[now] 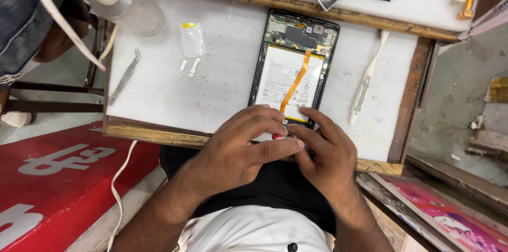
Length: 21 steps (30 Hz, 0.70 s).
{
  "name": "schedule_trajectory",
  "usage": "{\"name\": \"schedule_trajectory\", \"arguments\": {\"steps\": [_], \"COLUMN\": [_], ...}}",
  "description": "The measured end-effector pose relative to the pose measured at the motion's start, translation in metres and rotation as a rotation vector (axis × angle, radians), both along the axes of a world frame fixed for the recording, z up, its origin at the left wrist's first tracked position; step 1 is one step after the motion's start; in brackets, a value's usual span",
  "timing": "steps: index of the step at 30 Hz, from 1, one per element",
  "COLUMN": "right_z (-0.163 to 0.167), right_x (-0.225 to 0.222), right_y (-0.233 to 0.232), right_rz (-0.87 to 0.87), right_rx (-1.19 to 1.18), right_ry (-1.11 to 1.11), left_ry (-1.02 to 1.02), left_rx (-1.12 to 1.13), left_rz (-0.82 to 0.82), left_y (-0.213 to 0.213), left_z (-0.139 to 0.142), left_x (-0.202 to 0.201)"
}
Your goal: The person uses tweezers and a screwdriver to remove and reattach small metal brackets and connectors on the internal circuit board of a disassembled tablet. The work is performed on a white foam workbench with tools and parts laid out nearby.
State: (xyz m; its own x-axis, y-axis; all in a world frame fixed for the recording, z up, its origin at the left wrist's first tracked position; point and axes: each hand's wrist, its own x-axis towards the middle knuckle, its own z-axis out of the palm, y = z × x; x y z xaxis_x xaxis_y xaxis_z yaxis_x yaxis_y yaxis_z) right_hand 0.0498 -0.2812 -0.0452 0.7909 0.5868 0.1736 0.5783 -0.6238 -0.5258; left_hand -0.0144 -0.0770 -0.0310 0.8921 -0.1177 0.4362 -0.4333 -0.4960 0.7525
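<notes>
- While laid back-open on the white worktop (pixel 174 93), the black tablet (pixel 294 67) is seen exposing white battery, orange ribbon cable (pixel 295 84).
- Left hand (pixel 238 149) and right hand (pixel 325 151) are pressed together at its near edge, fingers pinched on a small red-tipped tool (pixel 277 136).

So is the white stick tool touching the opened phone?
Apart. The head view shows the white stick tool lying right of the opened phone, with a bare strip of white table between them.
</notes>
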Motion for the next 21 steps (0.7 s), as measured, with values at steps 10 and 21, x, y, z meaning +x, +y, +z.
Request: {"name": "schedule_trajectory", "arguments": {"steps": [10,21], "right_z": [0.005,0.004], "right_x": [-0.001,-0.004], "right_y": [-0.002,-0.005], "right_rz": [0.019,0.008], "right_rx": [0.029,0.078], "right_ry": [-0.01,0.0], "left_ry": [-0.053,-0.074], "left_rx": [0.077,0.118], "left_rz": [-0.014,0.011], "left_y": [0.001,0.001], "left_z": [0.005,-0.005], "left_x": [0.001,-0.006]}}
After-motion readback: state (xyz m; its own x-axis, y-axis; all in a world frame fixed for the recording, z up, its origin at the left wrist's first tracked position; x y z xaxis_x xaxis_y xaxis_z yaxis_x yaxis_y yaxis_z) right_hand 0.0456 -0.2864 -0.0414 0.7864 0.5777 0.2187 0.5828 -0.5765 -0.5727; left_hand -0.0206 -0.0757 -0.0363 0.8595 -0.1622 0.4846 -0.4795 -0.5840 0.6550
